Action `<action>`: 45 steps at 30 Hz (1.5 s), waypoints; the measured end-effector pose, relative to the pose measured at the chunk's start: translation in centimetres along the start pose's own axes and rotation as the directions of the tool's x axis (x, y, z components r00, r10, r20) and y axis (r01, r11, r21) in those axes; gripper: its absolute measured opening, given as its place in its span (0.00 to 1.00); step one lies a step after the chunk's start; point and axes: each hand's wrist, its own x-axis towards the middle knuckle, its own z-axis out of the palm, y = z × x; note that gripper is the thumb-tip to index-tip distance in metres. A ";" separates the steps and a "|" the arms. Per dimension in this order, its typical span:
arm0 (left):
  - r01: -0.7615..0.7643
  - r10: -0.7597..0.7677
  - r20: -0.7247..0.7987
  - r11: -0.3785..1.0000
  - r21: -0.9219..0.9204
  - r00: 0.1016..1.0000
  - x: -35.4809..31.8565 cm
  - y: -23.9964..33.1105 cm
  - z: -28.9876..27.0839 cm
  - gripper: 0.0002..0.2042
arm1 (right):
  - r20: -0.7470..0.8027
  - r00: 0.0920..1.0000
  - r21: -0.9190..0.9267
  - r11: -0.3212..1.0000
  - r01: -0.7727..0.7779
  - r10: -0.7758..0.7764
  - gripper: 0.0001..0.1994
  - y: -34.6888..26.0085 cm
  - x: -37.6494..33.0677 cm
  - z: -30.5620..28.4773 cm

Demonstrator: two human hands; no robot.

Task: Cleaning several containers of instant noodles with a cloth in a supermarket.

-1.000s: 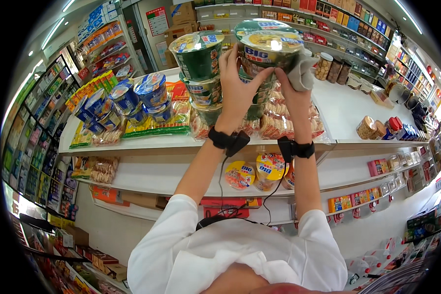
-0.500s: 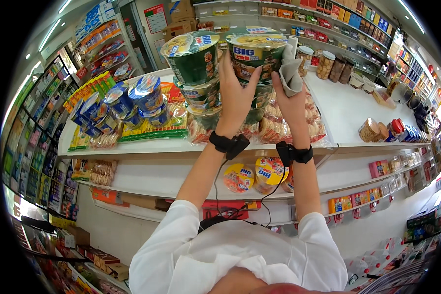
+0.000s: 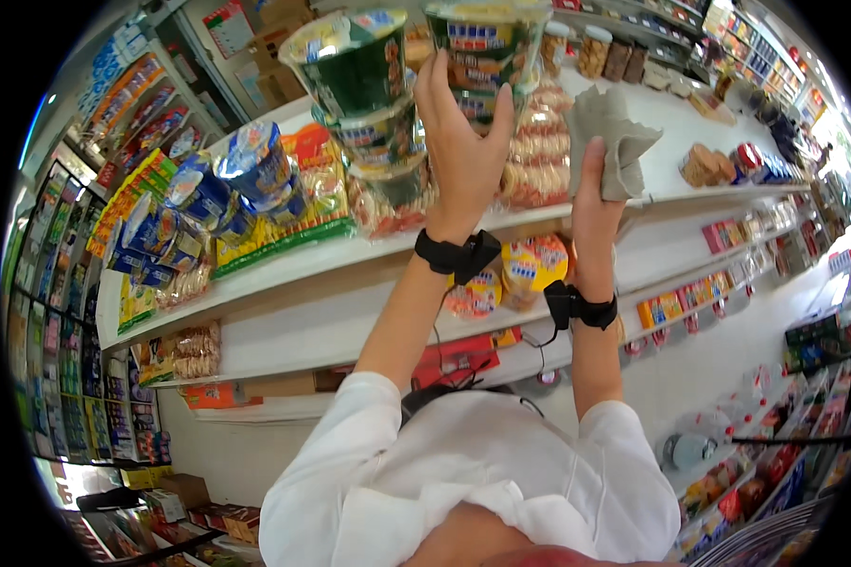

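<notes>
The grip of the left hand (image 3: 463,156) is wrapped around a green noodle cup (image 3: 487,42), fingers spread up its side and the thumb on the far flank, lifting it high above the top shelf (image 3: 690,123). The grip of the right hand (image 3: 591,194) is pinched on a grey cloth (image 3: 615,137), which bunches up above the fingers, just right of the cup and apart from it. Both wrists wear black bands, and white sleeves cover the upper arms.

Just left of the held cup stands a stack of green noodle cups (image 3: 364,104) on the shelf, the top one tilted toward the camera; the left hand is close beside the stack, and whether it touches cannot be told. Behind the hands lie clear packs of round biscuits (image 3: 539,151). Further left on the same shelf sit blue noodle cups (image 3: 246,175) leaning on their sides, with yellow-green snack bags (image 3: 274,231) beside them. To the right the white shelf carries brown packets (image 3: 704,165) and small red and blue tins (image 3: 761,165). Jars (image 3: 605,52) stand in a row on a higher shelf. On the shelf below, yellow round packs (image 3: 529,269) show between the two forearms.
</notes>
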 end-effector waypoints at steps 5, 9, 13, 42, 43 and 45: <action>0.295 -0.191 0.311 0.896 -0.333 0.931 -6.6 2.3 -7.2 0.20 | 0.191 0.971 -0.271 0.958 -0.091 0.146 0.16 -0.4 -7.0 -5.8; 0.728 -0.284 0.867 0.675 -0.122 0.409 -13.3 -1.6 -14.9 0.15 | 0.596 0.524 -0.404 0.791 -0.459 0.608 0.16 -0.4 -13.5 -9.9; 0.795 -0.556 0.828 0.531 0.293 0.066 -23.8 -8.9 -16.9 0.28 | 0.504 0.289 -0.640 0.576 -0.508 0.814 0.17 6.4 -21.3 -12.6; 0.806 -0.628 0.688 0.583 0.105 0.364 -24.5 -8.4 -21.8 0.26 | 0.378 0.815 -0.368 0.879 -0.303 0.439 0.27 8.3 -28.0 0.0; 0.841 -0.626 0.701 0.536 0.070 0.341 -23.9 -8.1 -22.7 0.24 | 0.397 0.801 -0.373 0.876 -0.305 0.448 0.27 6.9 -27.6 0.6; 0.913 -0.615 0.726 0.405 -0.043 0.307 -23.6 -8.4 -24.4 0.24 | 0.437 0.675 -0.287 0.803 -0.523 0.595 0.28 4.0 -26.5 1.4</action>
